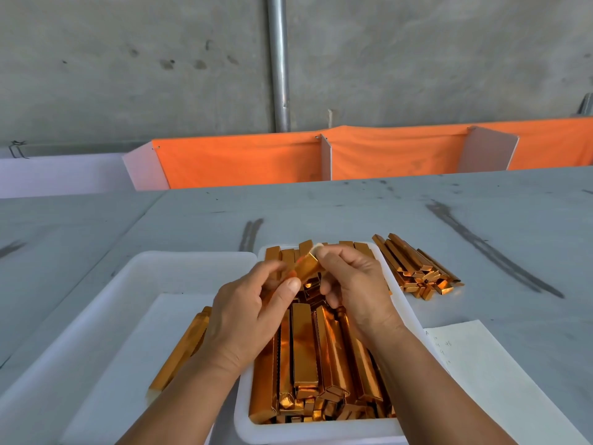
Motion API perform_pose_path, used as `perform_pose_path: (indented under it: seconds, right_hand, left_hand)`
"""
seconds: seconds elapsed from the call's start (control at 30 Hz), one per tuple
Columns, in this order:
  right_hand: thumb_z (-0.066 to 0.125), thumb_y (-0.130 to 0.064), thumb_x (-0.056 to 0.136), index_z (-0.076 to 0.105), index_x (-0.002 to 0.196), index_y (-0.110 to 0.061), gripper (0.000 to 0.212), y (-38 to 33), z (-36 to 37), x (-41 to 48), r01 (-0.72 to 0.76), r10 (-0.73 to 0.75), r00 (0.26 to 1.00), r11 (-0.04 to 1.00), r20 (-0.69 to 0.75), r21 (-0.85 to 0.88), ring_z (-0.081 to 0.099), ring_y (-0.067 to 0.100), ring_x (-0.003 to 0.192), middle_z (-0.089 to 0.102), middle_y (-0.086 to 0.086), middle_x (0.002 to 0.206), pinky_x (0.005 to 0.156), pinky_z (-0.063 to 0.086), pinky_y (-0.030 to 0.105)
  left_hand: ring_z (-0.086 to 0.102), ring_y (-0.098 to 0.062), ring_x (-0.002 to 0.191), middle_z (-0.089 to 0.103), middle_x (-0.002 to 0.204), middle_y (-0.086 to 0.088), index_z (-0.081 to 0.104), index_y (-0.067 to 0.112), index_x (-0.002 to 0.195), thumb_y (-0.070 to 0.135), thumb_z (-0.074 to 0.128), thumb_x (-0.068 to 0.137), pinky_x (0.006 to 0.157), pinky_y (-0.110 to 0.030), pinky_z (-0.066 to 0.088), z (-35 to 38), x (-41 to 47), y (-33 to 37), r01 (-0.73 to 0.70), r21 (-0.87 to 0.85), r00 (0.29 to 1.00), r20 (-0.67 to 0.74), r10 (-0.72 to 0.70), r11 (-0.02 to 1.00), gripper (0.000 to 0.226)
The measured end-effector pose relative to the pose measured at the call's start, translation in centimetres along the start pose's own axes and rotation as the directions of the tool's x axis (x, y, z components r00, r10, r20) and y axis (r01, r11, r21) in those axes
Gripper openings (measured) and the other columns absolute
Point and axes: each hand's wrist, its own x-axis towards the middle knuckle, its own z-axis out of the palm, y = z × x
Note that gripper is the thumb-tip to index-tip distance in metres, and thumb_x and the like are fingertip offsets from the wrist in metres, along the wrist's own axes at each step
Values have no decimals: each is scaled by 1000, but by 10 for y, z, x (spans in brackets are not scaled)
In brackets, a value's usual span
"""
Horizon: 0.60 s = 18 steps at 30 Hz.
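Over the far end of the full white tray, both my hands hold 1 gold foil box tilted in the air. My left hand pinches its near end between thumb and fingers; my right hand curls round its far end. Beneath them the tray is packed with more gold boxes. Touching it on the left, a 2nd white tray holds a few boxes. On the right, a loose pile and a paper sheet lie on the tabletop.
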Motion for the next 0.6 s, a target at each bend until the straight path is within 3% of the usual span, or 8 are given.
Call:
perform_pose_path:
  seconds: [0.07,0.13,0.23,0.3,0.47,0.53,0.6]
  right_hand:
    - [63,-28,95,74,82,-16,21,1,0,1,-8,8,999,1000,-49,-3,39,16,40,55,8,54,44,39,23]
    - [64,-27,96,72,82,-15,20,1,0,1,-15,15,998,1000,-66,5,39,15,38,55,8,53,42,39,24]
    - [64,-28,95,69,84,-9,23,2,0,1,-35,33,995,999,-94,-19,39,13,37,54,8,52,39,35,22]
    - [65,-28,95,68,83,-8,23,4,0,2,-45,39,989,998,-144,-43,41,9,37,54,6,51,38,35,19]
    - [64,-28,95,67,79,-12,23,6,1,2,-22,2,988,992,-157,-127,46,7,40,59,3,56,39,36,17]
    - [65,-28,94,67,79,-12,22,6,2,1,-7,-13,991,989,-135,-146,47,7,41,63,7,61,40,37,17]
    - [65,-28,93,68,79,-13,21,6,3,1,4,-21,994,989,-111,-150,48,8,42,67,11,68,42,39,18]
  left_hand:
    - [61,3,82,63,93,25,56,33,124,72,44,79,71,-17,50,0,2,2,-38,116,998,-53,44,992,61]
    - [61,-5,86,63,101,16,52,28,130,71,54,75,72,-21,48,1,2,4,-85,251,995,-34,96,964,70]
    - [64,-16,83,68,94,5,58,21,123,65,67,72,71,-32,51,5,3,3,-160,493,981,-14,191,855,68]
    - [64,-21,83,70,90,1,64,17,116,59,65,75,75,-39,51,6,3,2,-173,604,972,-23,234,778,58]
    - [62,-24,87,70,91,-3,62,14,120,50,60,82,77,-43,50,6,2,2,-128,648,981,-28,192,750,52]
    - [63,-23,84,70,90,-3,61,14,122,52,61,82,72,-40,51,7,2,5,-128,636,985,-10,174,761,55]
    - [63,-19,79,69,89,-1,61,14,120,57,48,86,63,-33,51,8,1,7,-112,588,991,10,131,801,56]
